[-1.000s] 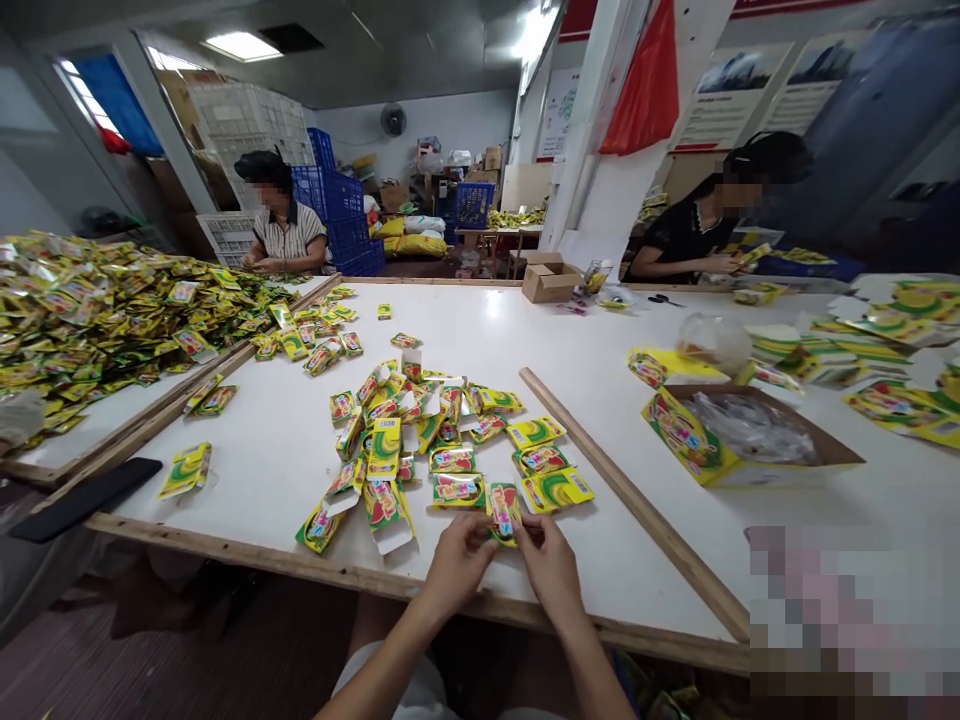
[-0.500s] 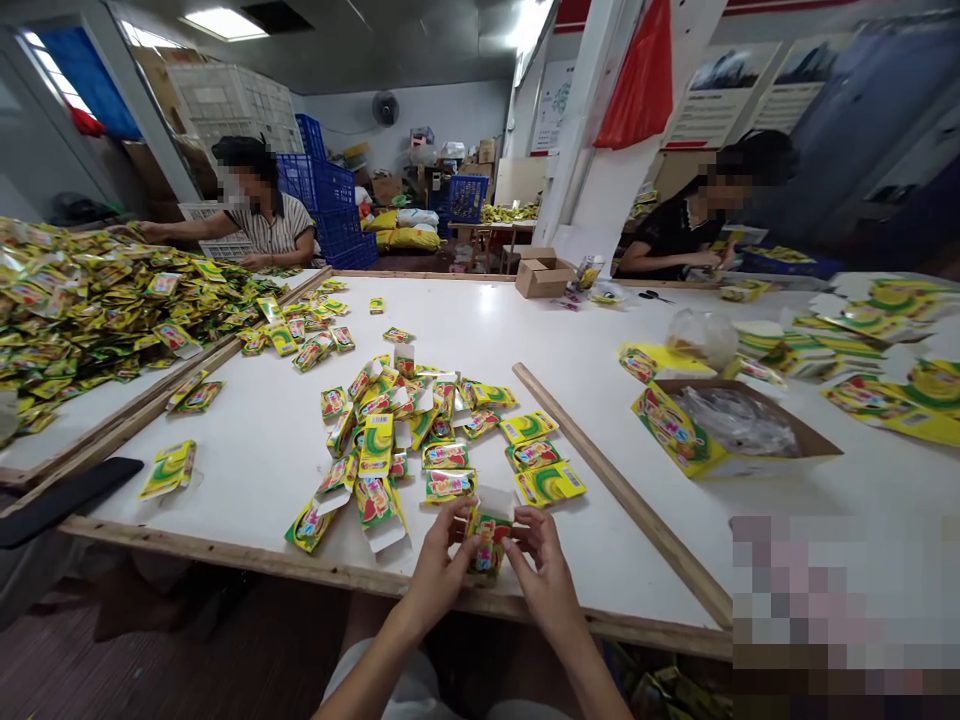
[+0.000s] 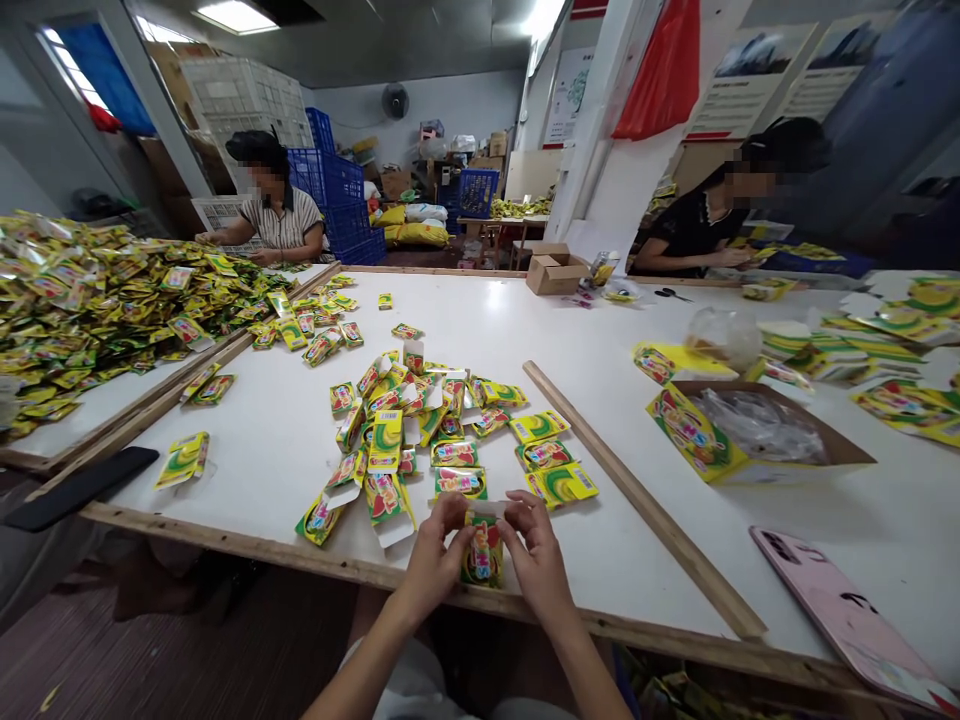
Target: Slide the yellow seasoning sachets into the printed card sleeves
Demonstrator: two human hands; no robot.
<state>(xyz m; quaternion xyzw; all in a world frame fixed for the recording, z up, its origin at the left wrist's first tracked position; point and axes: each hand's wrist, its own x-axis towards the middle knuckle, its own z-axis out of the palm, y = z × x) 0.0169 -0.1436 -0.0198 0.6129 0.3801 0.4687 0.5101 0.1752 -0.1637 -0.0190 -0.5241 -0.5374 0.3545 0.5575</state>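
My left hand (image 3: 433, 549) and my right hand (image 3: 537, 553) both pinch one small yellow-green carton (image 3: 482, 551), held upright over the near edge of the white table (image 3: 487, 330). My fingertips meet at its white top flap. Just beyond my hands lies a loose heap of the same small cartons (image 3: 420, 420), some flat, some with open flaps.
A wooden strip (image 3: 637, 495) runs diagonally right of the heap. An open cardboard box of plastic bags (image 3: 750, 430) and stacks of flat cartons (image 3: 862, 350) sit right. A pink phone (image 3: 840, 610) lies near right, a black phone (image 3: 75, 487) left. A large sachet pile (image 3: 90, 300) fills the left table. Two people sit opposite.
I lifted the carton off the table, turned it upright and drew it toward the table edge; my fingers moved up to its top flap.
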